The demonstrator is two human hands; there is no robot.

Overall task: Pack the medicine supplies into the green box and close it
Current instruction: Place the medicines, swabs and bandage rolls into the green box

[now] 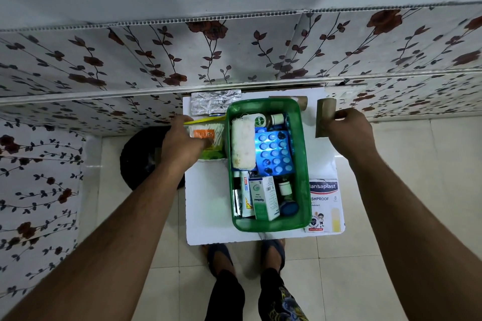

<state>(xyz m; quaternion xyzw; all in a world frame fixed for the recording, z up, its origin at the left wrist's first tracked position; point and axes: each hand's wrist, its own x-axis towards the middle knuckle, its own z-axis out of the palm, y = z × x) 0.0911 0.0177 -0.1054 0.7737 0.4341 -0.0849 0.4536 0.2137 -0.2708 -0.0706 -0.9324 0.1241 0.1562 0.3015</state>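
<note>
The green box [305,164] stands open on a small white table [208,206]. Inside lie a white gauze roll [243,145], a blue blister pack [273,152], a Dettol bottle [263,121], an Optibex carton [264,198] and small bottles. My left hand [184,142] grips a pack of cotton buds [212,138] just left of the box. My right hand [348,130] holds a brown bandage roll [323,117] to the right of the box. A Hansaplast pack [324,203] lies beside the box's right side. A silver blister strip [214,101] lies behind the cotton buds.
Another brown roll [300,101] lies behind the box. A floral-papered wall and ledge [234,60] rise right behind the table. A dark round object [146,159] sits on the tiled floor to the left. My sandalled feet [245,258] stand at the table's near edge.
</note>
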